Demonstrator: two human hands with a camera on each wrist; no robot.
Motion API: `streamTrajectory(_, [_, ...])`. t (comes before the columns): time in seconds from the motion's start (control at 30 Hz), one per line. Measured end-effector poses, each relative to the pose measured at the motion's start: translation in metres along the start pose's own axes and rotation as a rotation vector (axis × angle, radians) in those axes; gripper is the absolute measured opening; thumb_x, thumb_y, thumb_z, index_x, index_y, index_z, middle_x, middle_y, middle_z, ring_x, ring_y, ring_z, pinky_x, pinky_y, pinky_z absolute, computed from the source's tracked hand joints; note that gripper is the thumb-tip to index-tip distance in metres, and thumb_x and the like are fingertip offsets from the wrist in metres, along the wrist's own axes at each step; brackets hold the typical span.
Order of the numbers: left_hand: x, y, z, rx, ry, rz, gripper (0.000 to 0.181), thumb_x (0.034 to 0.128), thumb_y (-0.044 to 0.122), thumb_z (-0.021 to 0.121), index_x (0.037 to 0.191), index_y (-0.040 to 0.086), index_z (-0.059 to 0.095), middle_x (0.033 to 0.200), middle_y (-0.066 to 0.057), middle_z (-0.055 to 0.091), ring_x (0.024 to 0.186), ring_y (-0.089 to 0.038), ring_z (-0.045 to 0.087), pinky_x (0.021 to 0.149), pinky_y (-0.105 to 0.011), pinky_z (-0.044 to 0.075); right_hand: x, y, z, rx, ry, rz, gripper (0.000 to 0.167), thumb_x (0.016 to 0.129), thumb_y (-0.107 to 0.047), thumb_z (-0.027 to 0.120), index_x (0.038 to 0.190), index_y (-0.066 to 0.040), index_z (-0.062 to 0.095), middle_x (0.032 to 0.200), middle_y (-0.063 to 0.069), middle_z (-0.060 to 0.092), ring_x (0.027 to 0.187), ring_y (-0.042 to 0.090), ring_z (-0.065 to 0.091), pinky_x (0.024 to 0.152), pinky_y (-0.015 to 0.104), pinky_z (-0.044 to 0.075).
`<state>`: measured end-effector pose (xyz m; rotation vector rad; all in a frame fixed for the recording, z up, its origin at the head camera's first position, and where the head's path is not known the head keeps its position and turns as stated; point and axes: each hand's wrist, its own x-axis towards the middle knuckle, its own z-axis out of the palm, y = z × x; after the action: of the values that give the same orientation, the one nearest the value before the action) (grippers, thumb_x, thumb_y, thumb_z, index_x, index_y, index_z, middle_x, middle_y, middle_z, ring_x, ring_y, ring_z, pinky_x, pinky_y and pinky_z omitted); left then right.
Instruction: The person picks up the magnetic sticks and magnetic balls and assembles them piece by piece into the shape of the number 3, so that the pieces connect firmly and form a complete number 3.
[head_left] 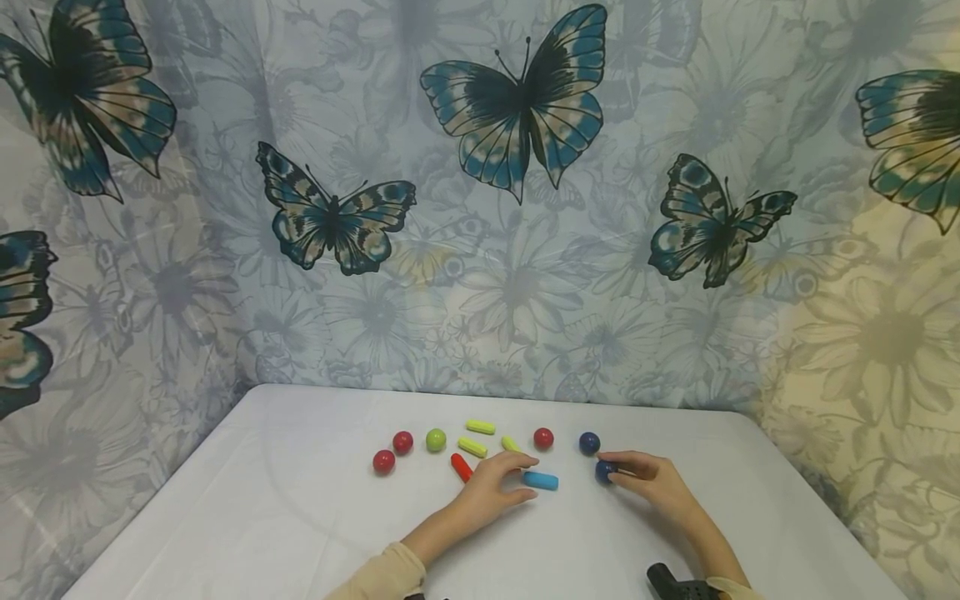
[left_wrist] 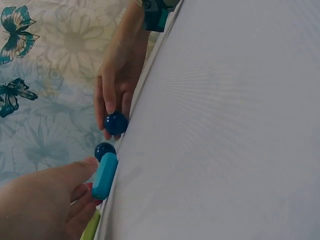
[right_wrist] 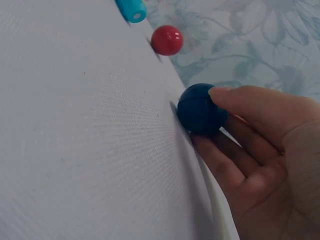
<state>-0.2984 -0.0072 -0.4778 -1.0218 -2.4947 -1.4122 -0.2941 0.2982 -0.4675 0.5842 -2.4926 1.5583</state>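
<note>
My right hand (head_left: 651, 482) holds a dark blue ball (right_wrist: 200, 109) between its thumb and fingers, at table level. A second dark blue ball (head_left: 589, 443) lies just behind it. To the left, my left hand (head_left: 491, 487) has its thumb and fingers spread apart beside a light blue stick (head_left: 542, 481), whose near end lies by the fingertips. In the left wrist view that light blue stick (left_wrist: 105, 176) stands out past the thumb; whether the thumb touches it I cannot tell. A red stick (head_left: 461, 467) is partly hidden by the left hand.
On the white table (head_left: 300, 517), several yellow-green sticks (head_left: 481, 427) lie behind the left hand. A red ball (head_left: 543, 438) rests right of them; a green ball (head_left: 436, 440) and two red balls (head_left: 384, 462) are at left. Butterfly-patterned cloth (head_left: 517, 333) hangs behind.
</note>
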Motion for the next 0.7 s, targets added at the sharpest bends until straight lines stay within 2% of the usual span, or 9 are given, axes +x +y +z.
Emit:
streamTrajectory(0.33, [0.002,-0.002,0.004,-0.036,-0.031,-0.037,0.040,0.0848,0.009,0.074,0.124,0.006,0.064,0.123,-0.006,0.065,0.113,-0.015,0.065,0.098,-0.020,0.050,-0.002,-0.003,0.001,-0.026,-0.011,0.077,0.036,0.086,-0.017,0.073,0.119,-0.003,0.067,0.124,0.017,0.067,0.109,-0.011,0.059,0.093,0.010,0.047])
streamTrajectory(0.47, [0.004,-0.003,0.007,-0.050,-0.041,-0.054,0.037,0.0856,0.009,0.073,0.122,0.005,0.065,0.122,-0.005,0.065,0.113,-0.012,0.064,0.096,-0.016,0.050,-0.003,-0.004,0.002,-0.027,-0.011,0.071,0.036,0.087,-0.017,0.073,0.119,-0.003,0.067,0.124,0.017,0.067,0.110,-0.011,0.058,0.093,0.010,0.046])
streamTrajectory(0.7, [0.009,-0.006,0.011,-0.006,-0.027,-0.067,0.031,0.0860,0.011,0.072,0.116,0.010,0.069,0.120,0.000,0.066,0.114,-0.009,0.062,0.098,-0.017,0.049,-0.002,-0.003,0.002,-0.018,-0.015,0.041,0.035,0.088,-0.015,0.071,0.120,-0.001,0.066,0.125,0.019,0.066,0.111,-0.011,0.058,0.094,0.008,0.045])
